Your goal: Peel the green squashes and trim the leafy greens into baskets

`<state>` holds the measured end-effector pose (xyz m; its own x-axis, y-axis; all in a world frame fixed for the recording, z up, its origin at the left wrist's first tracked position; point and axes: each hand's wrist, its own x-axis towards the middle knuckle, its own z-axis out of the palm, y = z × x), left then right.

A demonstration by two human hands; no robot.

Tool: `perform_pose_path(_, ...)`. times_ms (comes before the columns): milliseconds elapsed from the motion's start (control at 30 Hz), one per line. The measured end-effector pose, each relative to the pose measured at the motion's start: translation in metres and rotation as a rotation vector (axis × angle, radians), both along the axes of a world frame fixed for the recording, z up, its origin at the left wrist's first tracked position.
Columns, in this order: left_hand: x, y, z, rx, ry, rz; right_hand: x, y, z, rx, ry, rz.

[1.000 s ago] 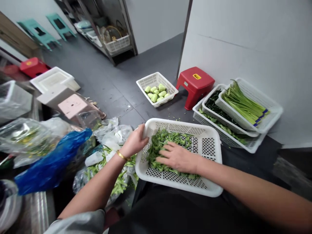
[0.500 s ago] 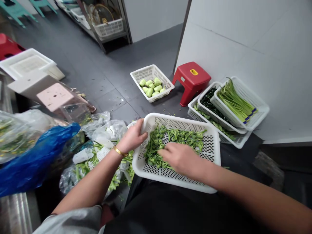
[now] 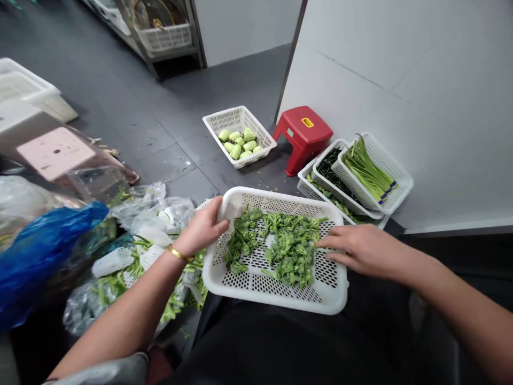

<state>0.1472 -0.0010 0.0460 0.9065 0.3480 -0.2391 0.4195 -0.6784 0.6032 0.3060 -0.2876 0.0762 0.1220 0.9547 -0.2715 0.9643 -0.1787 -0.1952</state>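
Observation:
A white perforated plastic basket [image 3: 276, 301] rests at my lap, tilted slightly. Green broccolini pieces [image 3: 290, 251] lie spread over its floor, with bare mesh showing between the clumps. My left hand [image 3: 203, 225] grips the basket's left rim, thumb inside and the other fingers mostly hidden behind the wall. At the right end, my right hand [image 3: 352, 248] reaches over the rim, its fingers stretched toward the broccolini. Nothing shows in that hand.
Beyond the basket stand a basket of pale green squash [image 3: 239, 145], a red stool [image 3: 306, 131] and stacked vegetable baskets [image 3: 385, 182]. Trimmings and plastic bags [image 3: 160, 230] cover the floor at left, near a blue bag [image 3: 52, 256] and a pink stool [image 3: 56, 153].
My right hand has moved right, off the broccolini to the basket's right end, and its fingers have opened. Some broccolini has shifted toward the basket's middle. My left hand keeps its grip.

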Motion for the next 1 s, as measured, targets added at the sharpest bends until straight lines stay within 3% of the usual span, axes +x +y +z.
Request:
perform_pose_path(100, 0.002, -0.001, -0.003, 0.039, 0.003, -0.027, 0.0, 0.014, -0.007, -0.032, -0.187, -0.147)
perform_pose_path(167, 0.001, -0.006, -0.004, 0.166, -0.002, -0.035, -0.003, 0.033, -0.02, -0.112, -0.252, -0.152)
perform_pose_path(267, 0.0, -0.019, -0.003, 0.502, -0.179, -0.048, -0.005, 0.053, -0.032, -0.183, -0.191, -0.134)
perform_pose_path(333, 0.0, -0.03, 0.002, 0.601, -0.385, -0.174, -0.006, 0.055, -0.028, -0.073, -0.039, -0.212)
perform_pose_path(433, 0.004, -0.044, 0.014, 0.366, -0.548, -0.433, -0.012, 0.052, -0.01, 0.154, 0.539, -0.461)
perform_pose_path(533, 0.01, -0.048, 0.022, -0.032, -0.391, -0.555, -0.025, 0.06, 0.002, 0.27, 1.181, -0.621)
perform_pose_path(600, 0.014, -0.047, 0.022, -0.347, -0.181, -0.498, -0.035, 0.07, -0.001, 0.344, 1.361, -0.646)
perform_pose_path(667, 0.017, -0.046, 0.019, -0.71, -0.023, -0.321, -0.043, 0.08, -0.01, 0.382, 1.407, -0.674)
perform_pose_path(767, 0.019, -0.049, 0.012, -1.11, 0.05, -0.071, -0.05, 0.084, -0.027, 0.362, 1.392, -0.739)
perform_pose_path(833, 0.021, -0.054, 0.009, -1.169, 0.095, -0.004, -0.052, 0.08, -0.034, 0.381, 1.217, -0.739)
perform_pose_path(900, 0.023, -0.059, 0.008, -1.131, 0.144, 0.007, -0.052, 0.071, -0.035, 0.461, 0.834, -0.611)
perform_pose_path(1000, 0.028, -0.062, 0.009, -1.084, 0.188, -0.033, -0.053, 0.055, -0.026, 0.566, 0.125, -0.226)
